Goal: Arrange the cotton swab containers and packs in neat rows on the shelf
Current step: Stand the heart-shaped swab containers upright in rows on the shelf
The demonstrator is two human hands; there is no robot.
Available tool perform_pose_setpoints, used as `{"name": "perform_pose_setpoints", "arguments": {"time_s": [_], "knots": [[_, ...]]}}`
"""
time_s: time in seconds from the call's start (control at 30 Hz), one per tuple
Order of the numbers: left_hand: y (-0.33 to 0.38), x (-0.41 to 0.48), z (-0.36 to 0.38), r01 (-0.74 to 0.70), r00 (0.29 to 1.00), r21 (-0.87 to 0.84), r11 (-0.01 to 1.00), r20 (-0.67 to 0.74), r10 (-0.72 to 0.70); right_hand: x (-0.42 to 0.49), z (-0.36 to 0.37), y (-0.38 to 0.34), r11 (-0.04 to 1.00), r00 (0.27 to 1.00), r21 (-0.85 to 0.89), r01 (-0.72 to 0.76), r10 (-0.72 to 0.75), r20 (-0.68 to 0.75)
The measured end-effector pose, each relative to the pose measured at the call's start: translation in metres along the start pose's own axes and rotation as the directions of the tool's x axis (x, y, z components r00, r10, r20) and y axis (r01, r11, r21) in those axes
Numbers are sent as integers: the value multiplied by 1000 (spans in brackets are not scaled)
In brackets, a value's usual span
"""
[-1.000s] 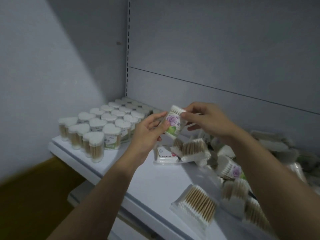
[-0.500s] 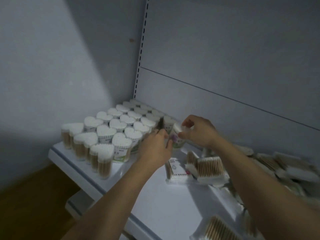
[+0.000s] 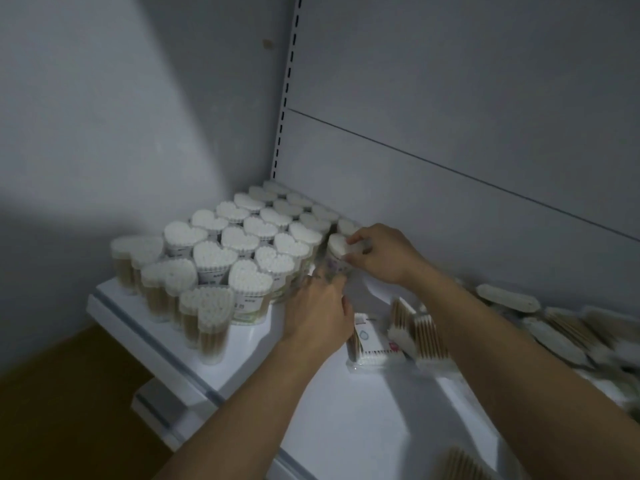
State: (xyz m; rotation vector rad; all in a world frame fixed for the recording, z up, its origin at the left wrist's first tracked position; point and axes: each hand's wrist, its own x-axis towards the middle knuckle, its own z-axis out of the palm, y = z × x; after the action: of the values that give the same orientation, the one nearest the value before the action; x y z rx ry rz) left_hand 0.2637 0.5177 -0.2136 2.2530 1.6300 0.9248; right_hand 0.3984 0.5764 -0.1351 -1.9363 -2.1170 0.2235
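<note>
Heart-shaped container (image 3: 337,245), right hand (image 3: 381,259) grip clamped on it; left hand (image 3: 317,317) grip unclear

A single wide-angle camera, worn on the person's head, looks forward and down at the left end of the shelf (image 3: 346,427). It faces the corner where the side wall (image 3: 104,98) meets the back panel (image 3: 450,98). It sits close: both forearms enter from the bottom edge, and the left hand (image 3: 317,317) and right hand (image 3: 384,258) meet at one container (image 3: 337,245) near mid-frame. Standing containers (image 3: 221,258) fill the left, loose packs (image 3: 554,327) run off the right, and the floor (image 3: 52,410) shows lower left.
</note>
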Motion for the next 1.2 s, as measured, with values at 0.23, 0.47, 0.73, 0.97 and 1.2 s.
{"name": "perform_pose_setpoints", "arguments": {"time_s": [0.23,0.47,0.73,0.97,1.2], "knots": [[10,13,-2,35,996,111,993,78,-44,4,-31,6,999,999,-32,34,-34,-13],[11,26,0,76,985,105,992,146,-91,17,-15,2,988,981,-138,69,-42,188],[12,32,3,84,984,85,993,149,-96,23,-15,14,995,990,-97,32,-18,142],[8,30,4,110,984,75,991,131,-120,3,-26,11,999,993,-33,43,-39,113],[24,20,-5,-86,991,-53,995,102,91,-63,-76,26,998,998,-42,-47,49,44]]}}
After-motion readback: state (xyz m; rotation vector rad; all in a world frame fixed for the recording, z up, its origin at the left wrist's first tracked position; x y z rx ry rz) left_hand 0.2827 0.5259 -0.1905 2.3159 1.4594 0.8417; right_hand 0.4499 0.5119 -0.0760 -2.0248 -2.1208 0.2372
